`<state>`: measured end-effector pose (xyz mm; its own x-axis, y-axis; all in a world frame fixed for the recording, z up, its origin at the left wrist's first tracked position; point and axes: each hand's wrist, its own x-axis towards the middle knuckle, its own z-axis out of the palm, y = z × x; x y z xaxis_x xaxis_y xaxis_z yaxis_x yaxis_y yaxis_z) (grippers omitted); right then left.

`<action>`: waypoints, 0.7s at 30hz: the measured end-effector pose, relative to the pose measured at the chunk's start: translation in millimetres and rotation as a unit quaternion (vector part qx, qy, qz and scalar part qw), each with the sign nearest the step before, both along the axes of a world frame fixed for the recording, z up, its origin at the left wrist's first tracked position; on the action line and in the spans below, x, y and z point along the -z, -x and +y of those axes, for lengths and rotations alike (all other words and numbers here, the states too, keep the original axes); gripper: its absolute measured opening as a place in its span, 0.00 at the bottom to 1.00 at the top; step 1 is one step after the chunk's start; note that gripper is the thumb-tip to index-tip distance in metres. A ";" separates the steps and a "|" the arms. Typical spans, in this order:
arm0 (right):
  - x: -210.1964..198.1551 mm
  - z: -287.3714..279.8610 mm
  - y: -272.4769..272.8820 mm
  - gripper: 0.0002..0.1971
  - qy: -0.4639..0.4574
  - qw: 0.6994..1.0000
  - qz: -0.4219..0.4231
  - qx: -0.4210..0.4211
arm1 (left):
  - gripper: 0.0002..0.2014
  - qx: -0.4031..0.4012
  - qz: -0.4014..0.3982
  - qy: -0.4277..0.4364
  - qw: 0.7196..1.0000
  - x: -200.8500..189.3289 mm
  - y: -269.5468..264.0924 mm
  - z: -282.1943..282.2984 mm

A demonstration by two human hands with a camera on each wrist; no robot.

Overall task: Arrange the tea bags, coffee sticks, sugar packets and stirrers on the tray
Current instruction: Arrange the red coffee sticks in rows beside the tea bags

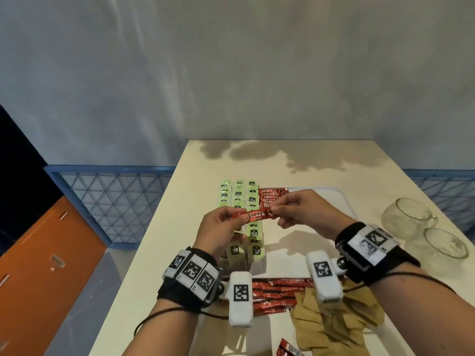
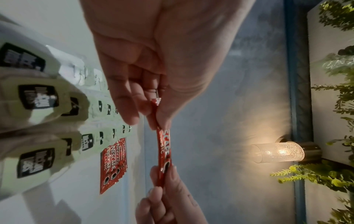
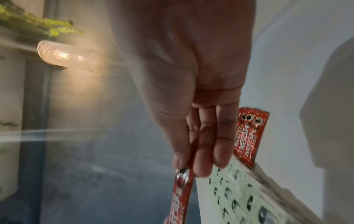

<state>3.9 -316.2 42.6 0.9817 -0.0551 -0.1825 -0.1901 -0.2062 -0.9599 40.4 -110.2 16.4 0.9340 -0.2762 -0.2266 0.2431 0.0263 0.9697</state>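
Note:
A red coffee stick point(image 1: 254, 216) hangs level above the tray, pinched at its left end by my left hand point(image 1: 226, 222) and at its right end by my right hand point(image 1: 290, 209). The left wrist view shows the coffee stick point(image 2: 164, 151) between thumb and fingers of both hands; the right wrist view shows the coffee stick point(image 3: 182, 191) too. Green tea bags point(image 1: 239, 196) lie in three rows on the white tray point(image 1: 341, 199). Beside them are laid coffee sticks point(image 1: 272, 195). Near me lie loose coffee sticks point(image 1: 272, 296) and brown sugar packets point(image 1: 334, 325).
Two clear glass cups point(image 1: 408, 217) stand on the table at the right, off the tray. The cream table point(image 1: 308, 160) ends at a grey wall. A blue lattice rail point(image 1: 110, 201) and an orange cabinet point(image 1: 46, 253) are to the left.

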 end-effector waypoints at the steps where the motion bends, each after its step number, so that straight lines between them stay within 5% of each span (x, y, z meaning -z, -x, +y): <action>1: -0.3 -5.3 -1.5 0.06 -0.014 1.000 0.006 -0.004 | 0.07 0.002 -0.006 -0.002 1.000 -1.2 -2.1 -1.5; 11: 47.1 -63.2 -10.0 0.07 0.064 0.981 0.116 0.139 | 0.07 -0.019 -0.036 -0.053 0.998 14.0 -21.9 1.5; 21: 78.4 -50.0 -38.6 0.10 0.070 0.961 0.140 0.228 | 0.06 -0.027 -0.028 -0.063 0.997 28.3 -30.6 5.5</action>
